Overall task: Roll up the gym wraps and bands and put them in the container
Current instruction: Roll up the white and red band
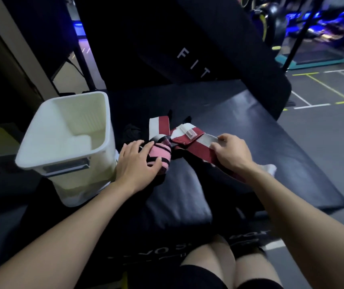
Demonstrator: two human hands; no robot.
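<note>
While the left hand (137,161) cups the pink roll (160,158) just right of the bin (62,142), the right hand (232,152) pinches the red wrap's (196,146) white end further right. Best to keep that strap flat and taut, then wind tightly. Another red-white wrap (159,127) lies beyond; the bin looks empty.

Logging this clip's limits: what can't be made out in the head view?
- Red-and-white wrap: one end runs under the right hand.
- Pink roll: its near side sits behind the left hand fingers.
- White container: nothing clear inside; too dim.
- Dark item beside it: too dark to identify.
</note>
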